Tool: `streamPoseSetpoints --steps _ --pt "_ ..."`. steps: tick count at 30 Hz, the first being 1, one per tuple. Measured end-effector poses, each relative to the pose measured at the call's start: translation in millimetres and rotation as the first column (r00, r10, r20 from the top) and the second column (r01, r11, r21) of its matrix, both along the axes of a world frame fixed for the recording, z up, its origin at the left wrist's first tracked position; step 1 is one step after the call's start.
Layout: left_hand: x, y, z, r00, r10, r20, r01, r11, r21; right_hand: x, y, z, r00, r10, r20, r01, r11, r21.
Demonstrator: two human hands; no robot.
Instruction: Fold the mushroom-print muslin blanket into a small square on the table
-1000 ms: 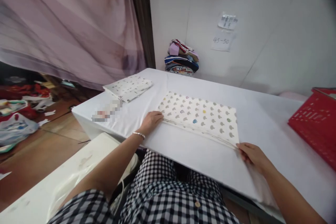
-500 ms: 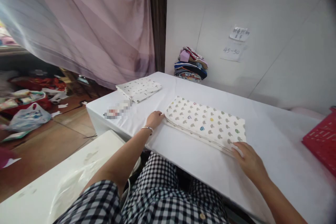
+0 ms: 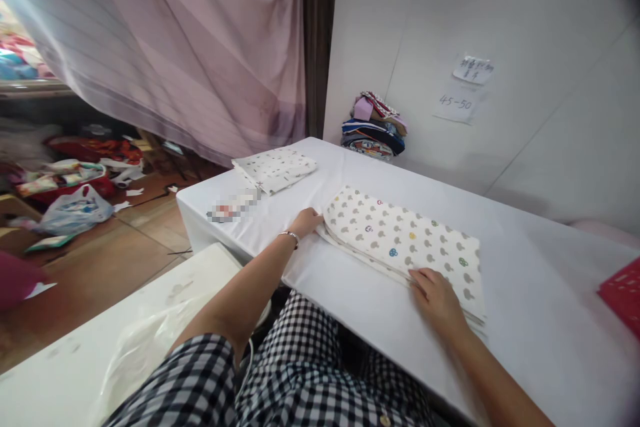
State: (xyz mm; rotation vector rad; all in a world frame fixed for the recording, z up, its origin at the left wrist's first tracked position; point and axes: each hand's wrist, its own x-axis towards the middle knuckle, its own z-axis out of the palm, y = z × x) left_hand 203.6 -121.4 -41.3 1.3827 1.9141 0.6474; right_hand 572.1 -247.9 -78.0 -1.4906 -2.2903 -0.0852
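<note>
A folded white cloth (image 3: 400,230) printed with grey and a few coloured mushrooms lies lengthwise on the white-covered table (image 3: 350,300). My left hand (image 3: 306,221), a bracelet at its wrist, pinches the cloth's near left corner. My right hand (image 3: 436,293) is closed on the near edge, right of the middle, with fingertips on top and the thumb at the border. Several layers show along that near edge. Farther back on the left lies a second folded white cloth (image 3: 275,168) with a small scattered print, touched by neither hand.
A blurred-out item (image 3: 234,205) lies at the table's left end. Stacked folded fabrics (image 3: 374,130) stand by the wall, near paper signs (image 3: 455,103). A red basket (image 3: 623,290) is at the right. A pale surface (image 3: 165,287) adjoins on the left; bags (image 3: 75,210) lie on the floor.
My right hand has moved left along the near edge, away from the cloth's right corner. My left hand stays at the left corner. The view has shifted slightly.
</note>
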Motion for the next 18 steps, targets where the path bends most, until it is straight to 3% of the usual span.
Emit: streamPoseSetpoints --steps 8,18 --pt "11.5 18.2 -3.2 0.947 0.084 0.310 -0.075 0.996 -0.041 -0.6 -0.6 -6.1 1.000 -0.007 0.003 0.007 0.999 0.050" --pt "2.1 17.5 -0.9 0.845 0.023 0.534 0.023 0.997 -0.078 1.6 -1.2 -3.3 1.000 0.006 0.013 -0.006 0.999 0.047"
